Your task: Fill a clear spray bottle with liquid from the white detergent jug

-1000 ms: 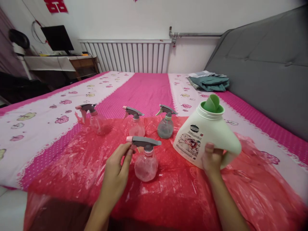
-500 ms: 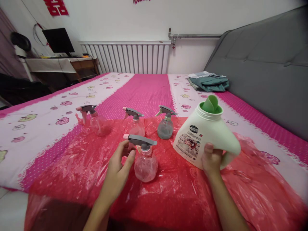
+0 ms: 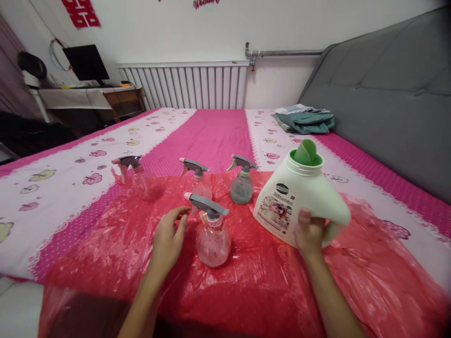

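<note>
My right hand (image 3: 310,232) grips the handle of a large white detergent jug (image 3: 299,199) with a green spout, tilted to the left over the red plastic sheet (image 3: 260,277). My left hand (image 3: 168,237) hovers with fingers apart just left of a small clear spray bottle (image 3: 212,237) with a grey trigger head, touching nothing. Behind stand three more spray bottles: a clear one at the left (image 3: 141,176), a clear one in the middle (image 3: 198,180) and a greyish one (image 3: 241,183) close to the jug.
The red sheet lies on a bed with a pink and white floral cover (image 3: 207,129). Folded green clothes (image 3: 305,121) rest by the grey headboard (image 3: 387,98). A white radiator (image 3: 186,84) lines the far wall, and a desk with a monitor (image 3: 86,63) stands far left.
My left hand has let go of the near spray bottle's trigger head and drawn back to the left, fingers opening. The jug in my right hand has stayed put.
</note>
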The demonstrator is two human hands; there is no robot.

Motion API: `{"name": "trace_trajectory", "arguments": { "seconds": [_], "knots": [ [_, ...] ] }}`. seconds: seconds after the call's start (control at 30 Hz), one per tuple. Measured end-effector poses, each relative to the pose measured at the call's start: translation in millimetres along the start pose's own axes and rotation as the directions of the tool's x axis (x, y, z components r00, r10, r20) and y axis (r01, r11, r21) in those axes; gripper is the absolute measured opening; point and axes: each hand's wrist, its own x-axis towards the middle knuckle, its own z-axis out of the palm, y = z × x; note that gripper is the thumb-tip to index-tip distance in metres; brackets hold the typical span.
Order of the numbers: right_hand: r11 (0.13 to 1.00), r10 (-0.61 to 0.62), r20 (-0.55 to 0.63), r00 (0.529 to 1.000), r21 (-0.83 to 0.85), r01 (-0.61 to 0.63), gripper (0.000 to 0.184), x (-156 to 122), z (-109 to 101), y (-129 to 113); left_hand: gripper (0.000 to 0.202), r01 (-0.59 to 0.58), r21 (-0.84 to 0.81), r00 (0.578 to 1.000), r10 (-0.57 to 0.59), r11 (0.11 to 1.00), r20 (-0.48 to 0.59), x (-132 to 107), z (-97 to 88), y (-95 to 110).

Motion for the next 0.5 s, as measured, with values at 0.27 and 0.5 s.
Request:
{"name": "trace_trajectory", "arguments": {
  "seconds": [0.27, 0.5],
  "knots": [
    [0.998, 0.057, -0.013, 0.998, -0.004, -0.057, 0.115, 0, 0, -4, 0.025, -0.086, 0.091, 0.979, 0.067, 0.992, 0.193, 20, 18.4, -9],
    [1.000, 0.017, -0.013, 1.000, -0.014, -0.017, 0.108, -1, 0, -4, 0.020, -0.109, 0.102, 0.968, 0.083, 0.989, 0.237, 22, 25.2, -5]
  ]
}}
